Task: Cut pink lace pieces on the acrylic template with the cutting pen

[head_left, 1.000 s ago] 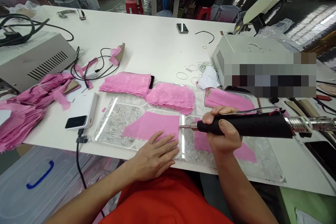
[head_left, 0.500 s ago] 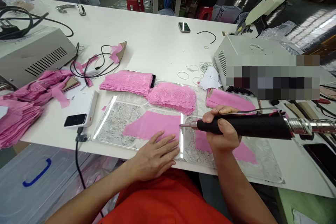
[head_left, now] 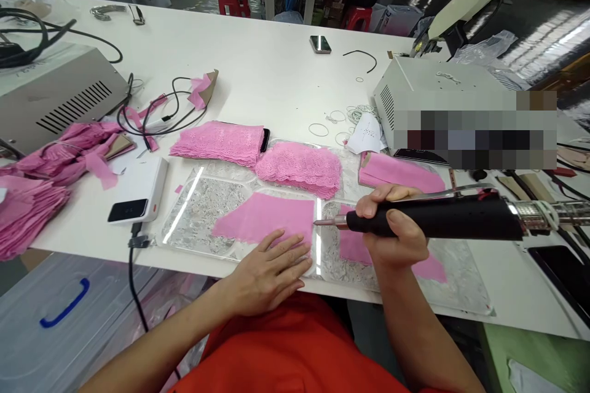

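Note:
My right hand [head_left: 391, 227] is wrapped round a thick black handheld tool [head_left: 442, 216] with a slim metal tip and a metal collar at its rear. That tip is at the right edge of a flat pink fabric piece [head_left: 267, 216]; whether it touches cannot be told. Fingers spread, my left hand [head_left: 274, 273] lies flat on the lower edge of this piece. Under the fabric is a clear plastic sheet over a grey speckled mat [head_left: 198, 215]. Another pink fabric piece [head_left: 428, 267] lies to the right, partly behind my right hand and forearm.
Two stacks of pink lacy fabric [head_left: 219, 142] [head_left: 299, 166] and a folded pink piece [head_left: 401, 172] lie behind the mat. A white power bank [head_left: 152, 187] stands left. Grey metal boxes [head_left: 69, 92] [head_left: 415, 80] flank the table. A phone [head_left: 319, 44] lies farther back.
The view has shifted slightly. The rear of the tool has swung a little upward and away, while its tip stays at the fabric's right edge. My left hand rests in the same place.

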`<action>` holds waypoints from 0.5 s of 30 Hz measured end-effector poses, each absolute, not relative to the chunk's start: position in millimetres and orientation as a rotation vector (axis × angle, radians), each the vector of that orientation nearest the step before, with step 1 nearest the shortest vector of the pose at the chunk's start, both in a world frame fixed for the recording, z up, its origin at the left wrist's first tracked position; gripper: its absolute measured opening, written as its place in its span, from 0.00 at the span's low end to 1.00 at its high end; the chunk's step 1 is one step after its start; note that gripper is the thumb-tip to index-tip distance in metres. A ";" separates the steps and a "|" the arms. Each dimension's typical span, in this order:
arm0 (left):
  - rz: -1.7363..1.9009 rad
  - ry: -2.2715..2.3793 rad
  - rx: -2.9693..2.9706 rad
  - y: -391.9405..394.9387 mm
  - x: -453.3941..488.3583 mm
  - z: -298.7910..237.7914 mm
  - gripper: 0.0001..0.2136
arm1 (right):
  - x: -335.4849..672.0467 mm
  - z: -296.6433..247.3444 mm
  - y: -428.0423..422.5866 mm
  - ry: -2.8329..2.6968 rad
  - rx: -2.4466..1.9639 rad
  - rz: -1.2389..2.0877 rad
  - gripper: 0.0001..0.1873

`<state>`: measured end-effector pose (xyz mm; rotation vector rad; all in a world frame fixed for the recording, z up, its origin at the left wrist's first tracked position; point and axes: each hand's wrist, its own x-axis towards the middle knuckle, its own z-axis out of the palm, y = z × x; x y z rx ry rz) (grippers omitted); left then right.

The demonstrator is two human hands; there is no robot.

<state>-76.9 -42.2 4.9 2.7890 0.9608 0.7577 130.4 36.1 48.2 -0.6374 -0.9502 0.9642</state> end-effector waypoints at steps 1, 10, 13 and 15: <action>0.761 0.961 2.789 -42.4 -77.0 5.1 0.14 | 131.8 48.6 34.7 -0.946 -0.628 0.985 0.07; 0.742 0.966 2.820 -42.6 -77.2 3.9 0.13 | 134.4 46.0 29.3 -0.986 -0.549 1.092 0.07; 0.748 0.964 2.822 -42.7 -76.8 3.6 0.14 | 132.9 44.7 28.9 -1.000 -0.547 1.103 0.07; 0.760 0.960 2.821 -42.8 -76.9 3.3 0.14 | 132.5 44.0 28.7 -1.014 -0.551 1.106 0.07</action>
